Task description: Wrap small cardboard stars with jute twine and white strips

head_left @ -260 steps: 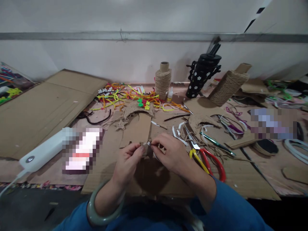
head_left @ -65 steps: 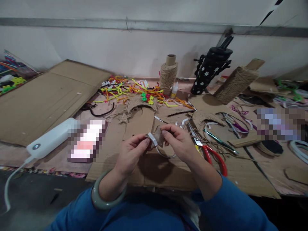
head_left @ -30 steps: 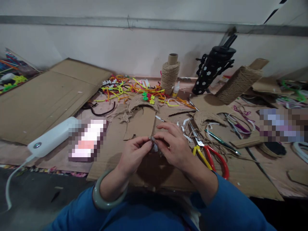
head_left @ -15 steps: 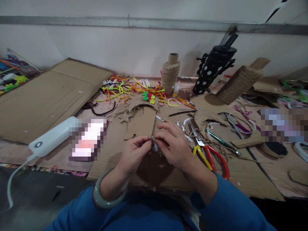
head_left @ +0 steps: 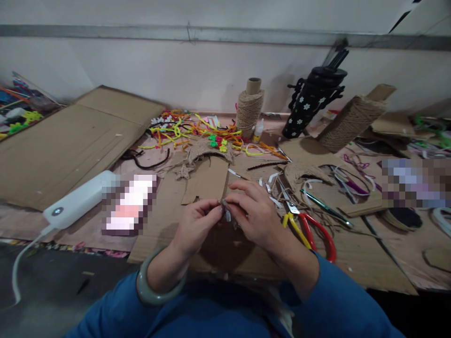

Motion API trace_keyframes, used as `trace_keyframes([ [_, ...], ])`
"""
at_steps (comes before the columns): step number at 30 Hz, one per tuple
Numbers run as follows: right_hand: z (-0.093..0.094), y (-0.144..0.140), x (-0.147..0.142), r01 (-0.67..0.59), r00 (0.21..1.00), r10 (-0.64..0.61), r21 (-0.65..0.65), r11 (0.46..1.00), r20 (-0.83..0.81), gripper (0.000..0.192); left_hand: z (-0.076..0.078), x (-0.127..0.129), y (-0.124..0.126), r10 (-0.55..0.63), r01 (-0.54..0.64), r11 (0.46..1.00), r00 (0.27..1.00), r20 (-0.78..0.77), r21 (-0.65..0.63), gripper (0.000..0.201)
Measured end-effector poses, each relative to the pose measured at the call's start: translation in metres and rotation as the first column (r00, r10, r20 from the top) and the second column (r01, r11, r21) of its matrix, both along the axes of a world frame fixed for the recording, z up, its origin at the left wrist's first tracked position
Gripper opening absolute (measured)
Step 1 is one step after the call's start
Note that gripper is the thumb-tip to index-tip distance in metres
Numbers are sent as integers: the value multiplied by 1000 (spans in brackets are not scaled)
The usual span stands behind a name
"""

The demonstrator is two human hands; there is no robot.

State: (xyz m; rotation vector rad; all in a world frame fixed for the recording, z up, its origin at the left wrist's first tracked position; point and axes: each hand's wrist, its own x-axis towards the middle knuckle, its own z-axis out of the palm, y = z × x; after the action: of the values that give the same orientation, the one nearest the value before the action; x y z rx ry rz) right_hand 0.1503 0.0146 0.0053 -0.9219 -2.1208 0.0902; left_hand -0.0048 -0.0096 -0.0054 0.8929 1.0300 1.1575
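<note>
My left hand (head_left: 197, 223) and my right hand (head_left: 257, 213) meet in front of me, thumbs and forefingers pinched together on one small piece with a white strip (head_left: 228, 217). Fingers cover most of it, so its kind cannot be made out. Beyond my hands lie a twine-wrapped crescent (head_left: 202, 149) with bright little flowers and a twine star (head_left: 182, 172), beside a cardboard piece (head_left: 206, 180). To the right of my right hand rest scissors (head_left: 319, 234) with red and yellow handles, a green crochet hook (head_left: 326, 206) and a second twine crescent (head_left: 299, 172).
Twine rolls (head_left: 249, 110) and a black flowered tumbler (head_left: 310, 101) stand at the back, near a small glue bottle (head_left: 258, 130). Pipe cleaners (head_left: 183, 131) lie in a heap. On the left are a large cardboard sheet (head_left: 81, 136), a white corded device (head_left: 81, 199) and a blurred-out phone (head_left: 130, 206).
</note>
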Motion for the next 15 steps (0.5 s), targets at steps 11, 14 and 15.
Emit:
trace_keyframes([
  [11,2,-1,0,3,1000,-3,4,1000,2,14,2,1,0,12,-12,1000,1000,-12,-19,16],
  [14,2,0,0,1,1000,-1,5,1000,1,16,2,1,0,12,-12,1000,999,-42,2,14],
  [15,1,0,0,0,1000,-1,7,1000,2,16,3,1,0,12,-12,1000,999,-52,9,13],
])
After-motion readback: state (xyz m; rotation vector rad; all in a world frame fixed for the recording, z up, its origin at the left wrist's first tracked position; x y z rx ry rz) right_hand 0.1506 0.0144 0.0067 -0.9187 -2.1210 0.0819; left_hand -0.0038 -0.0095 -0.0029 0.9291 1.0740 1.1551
